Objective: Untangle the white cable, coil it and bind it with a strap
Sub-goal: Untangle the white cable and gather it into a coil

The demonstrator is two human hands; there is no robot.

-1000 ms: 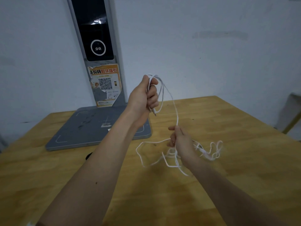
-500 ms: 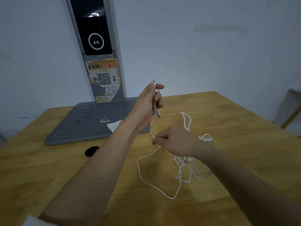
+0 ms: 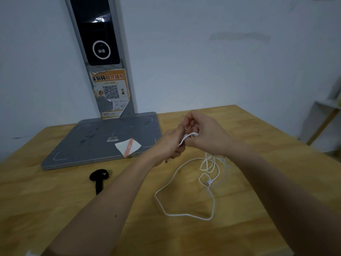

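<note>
Pinching white cable in both grips, black strap near grey base

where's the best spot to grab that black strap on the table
Probably the straight tail of the black strap, pinched from above across its width. It lies flat on the table, tail toward the person, looped head at the far end; both hands now hold the white cable.

Torn orange poster on grey kiosk column: header partly legible, "份码 取件指引"; QR code beneath. Smaller print unreadable.
</note>
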